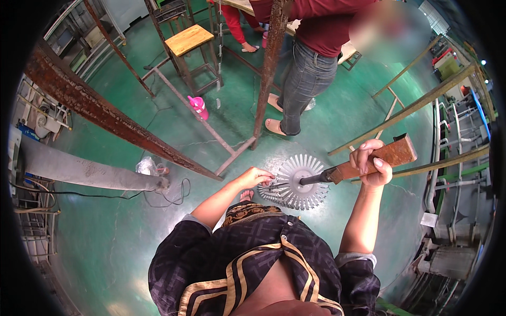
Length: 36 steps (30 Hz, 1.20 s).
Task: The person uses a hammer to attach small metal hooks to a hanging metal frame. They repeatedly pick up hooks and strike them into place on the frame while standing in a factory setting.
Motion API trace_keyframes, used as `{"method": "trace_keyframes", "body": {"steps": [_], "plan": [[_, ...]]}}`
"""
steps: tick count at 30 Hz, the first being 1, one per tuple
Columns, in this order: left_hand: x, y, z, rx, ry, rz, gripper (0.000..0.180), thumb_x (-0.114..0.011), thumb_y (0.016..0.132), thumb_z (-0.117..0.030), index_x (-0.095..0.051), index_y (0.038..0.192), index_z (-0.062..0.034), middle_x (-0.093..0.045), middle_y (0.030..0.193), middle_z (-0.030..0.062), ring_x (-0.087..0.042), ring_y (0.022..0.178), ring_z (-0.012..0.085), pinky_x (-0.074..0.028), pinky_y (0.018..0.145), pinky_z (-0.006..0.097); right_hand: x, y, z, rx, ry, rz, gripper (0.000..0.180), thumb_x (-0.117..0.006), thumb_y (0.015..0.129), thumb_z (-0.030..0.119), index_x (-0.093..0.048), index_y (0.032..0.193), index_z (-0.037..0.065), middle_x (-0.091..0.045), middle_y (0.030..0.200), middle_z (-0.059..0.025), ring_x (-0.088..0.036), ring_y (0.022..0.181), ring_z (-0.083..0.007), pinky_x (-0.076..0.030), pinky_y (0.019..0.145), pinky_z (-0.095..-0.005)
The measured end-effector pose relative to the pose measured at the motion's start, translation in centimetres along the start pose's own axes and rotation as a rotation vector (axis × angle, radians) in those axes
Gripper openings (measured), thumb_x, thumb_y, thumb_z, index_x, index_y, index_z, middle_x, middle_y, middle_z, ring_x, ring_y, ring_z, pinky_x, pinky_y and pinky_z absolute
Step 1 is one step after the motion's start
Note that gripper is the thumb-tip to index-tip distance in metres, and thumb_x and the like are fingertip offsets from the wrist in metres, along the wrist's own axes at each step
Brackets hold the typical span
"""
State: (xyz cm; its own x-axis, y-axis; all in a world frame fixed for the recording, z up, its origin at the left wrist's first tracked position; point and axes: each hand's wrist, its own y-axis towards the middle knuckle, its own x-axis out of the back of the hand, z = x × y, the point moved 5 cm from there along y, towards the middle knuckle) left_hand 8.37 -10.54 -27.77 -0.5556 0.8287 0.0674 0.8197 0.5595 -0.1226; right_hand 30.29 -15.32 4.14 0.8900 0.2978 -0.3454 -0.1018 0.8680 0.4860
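Observation:
My right hand (371, 164) is wrapped round a thick rusty-brown bar (398, 152), held out at the right. From the bar's inner end a dark metal shaft (316, 179) runs to the hub of a round grey disc (303, 167) with many narrow blades around its rim. The disc is in front of my waist, with a second row of blades showing along its lower side. My left hand (257, 177) is at the disc's left edge, thumb and fingers pinched together. What they grip, if anything, is too small to make out.
Rusty posts (105, 105) and a grey frame bar (195, 113) stand ahead and left. A pink bottle (198, 107), a wooden-topped stool (188, 40) and a standing person in jeans (311, 79) are farther off. A red sleeve (233, 23) reaches down behind. A cable (182, 194) lies at the left.

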Motion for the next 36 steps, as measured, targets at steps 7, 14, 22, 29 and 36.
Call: {"method": "trace_keyframes", "body": {"steps": [7,14,22,29,36], "plan": [[-0.9,0.1,-0.1,0.029,0.052,0.075,0.02,-0.056,0.082,-0.009,-0.064,0.099,-0.0027,-0.064,0.072,0.005,-0.057,0.059,0.0087,-0.047,0.058,0.023,0.0,0.2,-0.1,-0.035,-0.021,0.078,0.041,-0.049,0.074,0.025,-0.053,0.103,-0.003,-0.04,0.044,-0.0032,-0.031,0.036,-0.0094,-0.024,0.04,-0.0247],[-1.3,0.2,0.9,0.057,0.043,0.099,0.022,-0.055,0.082,-0.011,-0.065,0.101,-0.0089,-0.066,0.075,0.0036,-0.059,0.061,0.0078,-0.048,0.055,0.023,-0.2,0.3,-0.2,-0.03,0.042,0.093,0.042,-0.049,0.074,0.024,-0.053,0.104,-0.006,-0.04,0.044,-0.003,-0.031,0.037,-0.0084,-0.025,0.041,-0.0244],[-1.7,0.0,-0.8,0.027,0.127,0.021,0.021,-0.06,0.078,-0.011,-0.065,0.097,-0.0038,-0.067,0.081,0.01,-0.063,0.069,0.0133,-0.048,0.064,0.026,-0.1,0.4,-0.3,-0.029,0.067,0.088,0.043,-0.05,0.074,0.024,-0.052,0.104,-0.007,-0.04,0.044,-0.0035,-0.031,0.037,-0.0081,-0.026,0.041,-0.0245],[-2.7,0.5,1.6,-0.086,0.191,-0.04,0.025,-0.062,0.077,-0.016,-0.065,0.1,-0.0074,-0.067,0.088,0.0094,-0.062,0.071,0.0129,-0.048,0.064,0.026,0.0,0.3,-0.1,-0.023,0.071,0.084,0.043,-0.05,0.074,0.023,-0.052,0.104,-0.009,-0.041,0.045,-0.0027,-0.031,0.037,-0.0077,-0.026,0.041,-0.0246],[-0.3,0.3,-1.7,-0.009,0.235,-0.086,0.025,-0.065,0.074,-0.015,-0.065,0.097,-0.0057,-0.065,0.09,0.0115,-0.064,0.083,0.0189,-0.047,0.076,0.028,-0.1,0.4,0.1,-0.037,0.075,0.067,0.044,-0.052,0.073,0.023,-0.053,0.101,-0.011,-0.041,0.046,-0.0011,-0.031,0.038,-0.0062,-0.027,0.042,-0.0235]]}}
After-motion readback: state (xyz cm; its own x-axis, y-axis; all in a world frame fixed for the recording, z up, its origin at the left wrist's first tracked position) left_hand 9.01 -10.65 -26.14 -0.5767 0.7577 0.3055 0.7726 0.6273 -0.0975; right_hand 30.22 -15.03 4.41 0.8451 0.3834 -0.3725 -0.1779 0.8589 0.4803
